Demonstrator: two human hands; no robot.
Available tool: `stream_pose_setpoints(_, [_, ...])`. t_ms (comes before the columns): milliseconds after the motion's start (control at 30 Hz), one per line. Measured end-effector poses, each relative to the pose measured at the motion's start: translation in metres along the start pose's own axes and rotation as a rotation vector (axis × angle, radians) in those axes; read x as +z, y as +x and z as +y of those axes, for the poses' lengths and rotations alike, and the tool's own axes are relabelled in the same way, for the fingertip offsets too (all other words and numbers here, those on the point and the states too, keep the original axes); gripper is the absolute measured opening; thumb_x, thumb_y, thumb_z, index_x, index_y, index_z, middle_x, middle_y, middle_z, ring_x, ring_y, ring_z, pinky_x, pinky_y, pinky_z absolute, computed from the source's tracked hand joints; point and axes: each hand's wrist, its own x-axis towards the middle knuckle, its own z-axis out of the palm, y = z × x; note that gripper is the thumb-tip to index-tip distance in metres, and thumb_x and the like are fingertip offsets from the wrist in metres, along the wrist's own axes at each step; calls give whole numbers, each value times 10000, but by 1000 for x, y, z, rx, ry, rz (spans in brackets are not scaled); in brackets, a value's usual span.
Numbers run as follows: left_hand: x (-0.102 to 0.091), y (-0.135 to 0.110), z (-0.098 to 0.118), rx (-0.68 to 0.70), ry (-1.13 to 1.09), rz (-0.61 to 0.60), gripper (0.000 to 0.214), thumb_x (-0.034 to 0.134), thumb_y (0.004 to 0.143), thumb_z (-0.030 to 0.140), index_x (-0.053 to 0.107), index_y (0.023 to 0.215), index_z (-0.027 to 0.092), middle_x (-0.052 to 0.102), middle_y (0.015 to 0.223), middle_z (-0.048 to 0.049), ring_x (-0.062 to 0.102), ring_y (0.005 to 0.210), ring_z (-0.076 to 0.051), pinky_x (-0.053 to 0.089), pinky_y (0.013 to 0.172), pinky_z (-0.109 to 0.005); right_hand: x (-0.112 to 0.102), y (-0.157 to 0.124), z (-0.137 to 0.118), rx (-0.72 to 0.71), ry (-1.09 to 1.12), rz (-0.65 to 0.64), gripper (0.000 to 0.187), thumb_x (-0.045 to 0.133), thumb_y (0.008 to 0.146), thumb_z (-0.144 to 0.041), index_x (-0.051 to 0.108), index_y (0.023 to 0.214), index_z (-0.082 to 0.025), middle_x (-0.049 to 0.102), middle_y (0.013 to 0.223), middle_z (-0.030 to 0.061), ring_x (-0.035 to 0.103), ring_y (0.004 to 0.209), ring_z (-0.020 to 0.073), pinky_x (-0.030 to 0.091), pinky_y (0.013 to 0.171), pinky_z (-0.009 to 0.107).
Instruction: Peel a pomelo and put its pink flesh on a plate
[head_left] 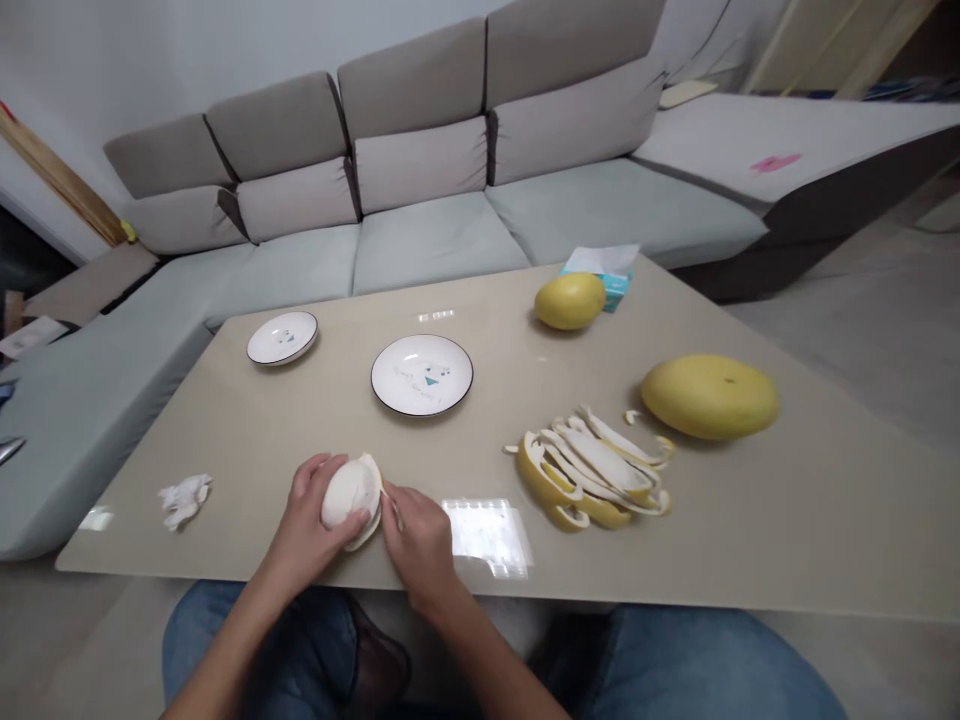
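Over the near edge of the bench, left of centre, the left hand gripped the pale fruit, its thumb across the front, apparently steadying it against the right hand, which was closed on the clinging rind. Loose peel lay heaped well to the right, probably leaving working room; a plate stood farther off.

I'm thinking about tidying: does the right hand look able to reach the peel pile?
Likely yes: nothing visible stands between the right hand and the peel pile, though that hand is busy at the whitish fruit.
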Motion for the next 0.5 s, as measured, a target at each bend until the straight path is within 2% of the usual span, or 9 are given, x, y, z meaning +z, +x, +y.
stream_pose_setpoints(67, [0,-6,4,-75,18,15,591,676,810,372,466,1342,222,512,1338,-141,502,1270,-306,432,1071,-519,-1,-12,-5,-115,-63,41,272,464,945,-117,708,1064,-95,766,927,130,718,832,216,569,753,311])
stream_pose_setpoints(133, [1,-8,6,-86,25,10,559,671,812,371,473,1312,216,526,1310,-134,508,1252,-308,430,1072,-526,-3,-18,-9,-174,-123,58,260,477,949,-118,689,1096,-84,761,962,142,716,866,217,580,772,315])
stream_pose_setpoints(333, [1,1,2,-7,27,-42,515,687,791,345,474,1246,232,528,1265,-118,510,1213,-313,446,1043,-514,0,-16,-10,-46,-189,-15,343,456,927,-155,641,1196,-49,731,1089,181,704,935,262,592,797,369])
stream_pose_setpoints(500, [1,11,2,9,46,-73,511,696,778,352,477,1221,219,543,1229,-111,528,1173,-304,462,1017,-484,10,-11,-1,-4,-146,-21,320,438,917,-132,667,1129,-63,757,950,154,716,778,230,590,696,335])
